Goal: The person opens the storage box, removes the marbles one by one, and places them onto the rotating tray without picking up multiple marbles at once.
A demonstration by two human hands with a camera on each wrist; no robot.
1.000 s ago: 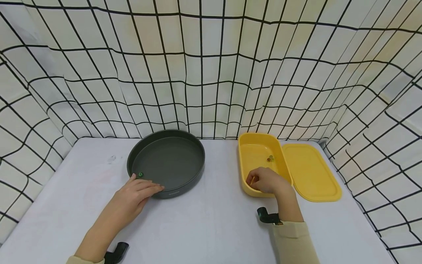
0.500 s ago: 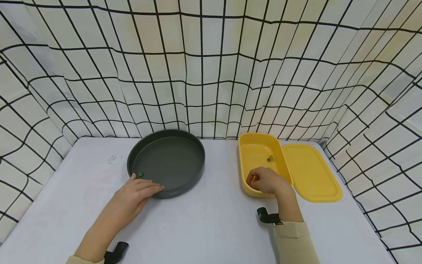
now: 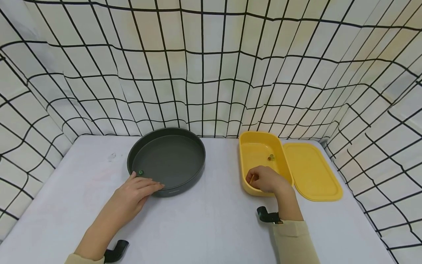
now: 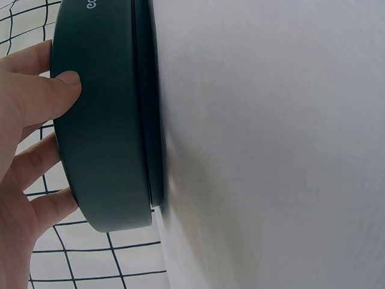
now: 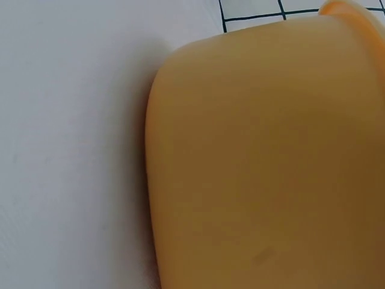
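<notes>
Left hand (image 3: 132, 196) grips the dark pan (image 3: 168, 157) by its rim. Right hand (image 3: 267, 179), fingers curled, inside yellow container (image 3: 254, 152); grip contents cannot be determined.

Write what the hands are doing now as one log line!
left hand: grips rim of dark round pan; small green piece: in pan; right hand: inside yellow container, hold unclear; yellow lid: beside container

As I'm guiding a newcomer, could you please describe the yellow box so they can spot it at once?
On the white table, look to the right of the round dark pan. There stands the yellow box, with the right hand at its near end. Unlike the flat yellow lid beside it, it has raised walls.
</notes>
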